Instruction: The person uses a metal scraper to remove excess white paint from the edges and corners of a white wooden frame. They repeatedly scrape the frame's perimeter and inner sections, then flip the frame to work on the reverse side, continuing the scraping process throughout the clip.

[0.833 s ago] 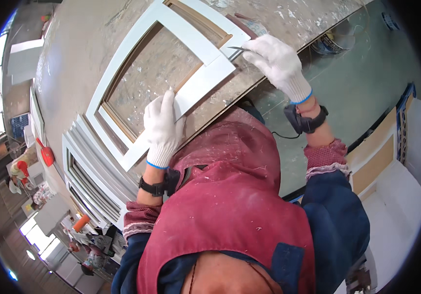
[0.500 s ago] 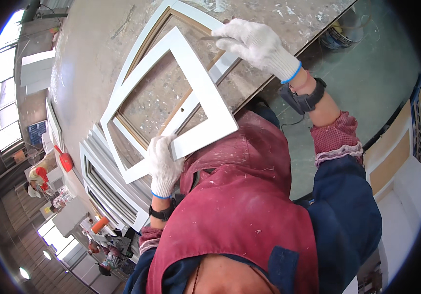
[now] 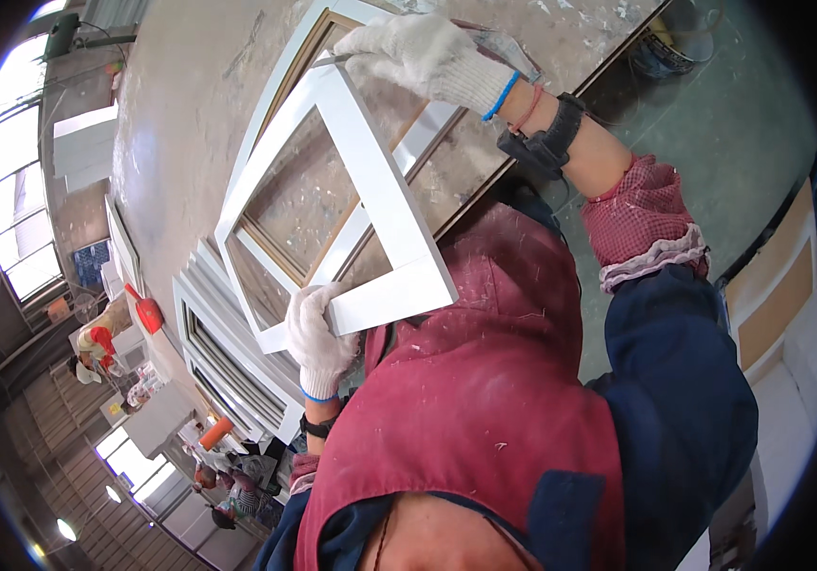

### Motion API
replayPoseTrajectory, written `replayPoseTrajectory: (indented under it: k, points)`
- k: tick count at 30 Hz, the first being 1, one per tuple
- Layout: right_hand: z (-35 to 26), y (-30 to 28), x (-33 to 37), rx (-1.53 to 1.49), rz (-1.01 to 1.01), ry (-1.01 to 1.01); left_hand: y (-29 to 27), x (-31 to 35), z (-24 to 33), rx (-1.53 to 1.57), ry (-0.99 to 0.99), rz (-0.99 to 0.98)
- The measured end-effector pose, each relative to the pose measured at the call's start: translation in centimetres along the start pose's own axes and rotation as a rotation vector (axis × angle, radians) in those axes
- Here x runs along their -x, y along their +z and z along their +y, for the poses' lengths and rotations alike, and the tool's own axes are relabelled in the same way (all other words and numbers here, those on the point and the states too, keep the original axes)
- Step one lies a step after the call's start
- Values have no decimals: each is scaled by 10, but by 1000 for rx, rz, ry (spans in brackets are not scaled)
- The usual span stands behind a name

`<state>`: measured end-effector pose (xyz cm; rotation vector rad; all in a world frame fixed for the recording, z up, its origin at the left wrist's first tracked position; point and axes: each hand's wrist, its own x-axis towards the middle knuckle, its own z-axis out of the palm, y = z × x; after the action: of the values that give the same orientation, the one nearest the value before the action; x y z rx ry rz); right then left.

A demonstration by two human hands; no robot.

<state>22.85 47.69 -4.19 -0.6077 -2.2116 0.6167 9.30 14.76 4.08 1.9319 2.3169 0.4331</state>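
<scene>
My left hand [image 3: 319, 335], in a white knitted glove, is closed around the near rail of a white four-sided frame [image 3: 377, 195] with an open middle. The frame is held tilted over the table. At its far corner is my gloved right hand [image 3: 432, 59], its fingers pinching a thin grey metal blade [image 3: 334, 60]. The blade's tip lies at or just over that corner; whether it touches, I cannot tell. Beneath lies a second, larger white frame [image 3: 266, 119] with a brown inner edge, partly covered by the first.
A paint-spotted table [image 3: 175, 114] lies under the frames. Several grey-white frames [image 3: 237, 357] are stacked to the left. A bucket [image 3: 670, 52] stands on the floor past the table edge. A red object [image 3: 148, 312] and other people [image 3: 99, 344] are farther left.
My right hand has moved left with the blade, from beside the held frame to its far corner. My left hand keeps its grip on the near rail. The whole view has shifted slightly.
</scene>
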Motion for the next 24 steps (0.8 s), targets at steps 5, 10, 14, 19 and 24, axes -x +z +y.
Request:
replayPoseTrajectory:
  k: [5,10,14,19,24]
  points:
    - [-21,-10,20,-141,51,-114,-4,2,1,10,-18,32]
    - [-63,-39,58,-254,85,-314,-6,-5,5,-7,-25,32]
    - [-98,-66,90,-302,22,-305,-4,-3,2,42,-27,61]
    - [-126,-92,114,-229,-91,-380,-8,-3,3,36,-35,66]
    - [-126,-89,125,-619,-76,-319,-18,-8,3,38,-50,112]
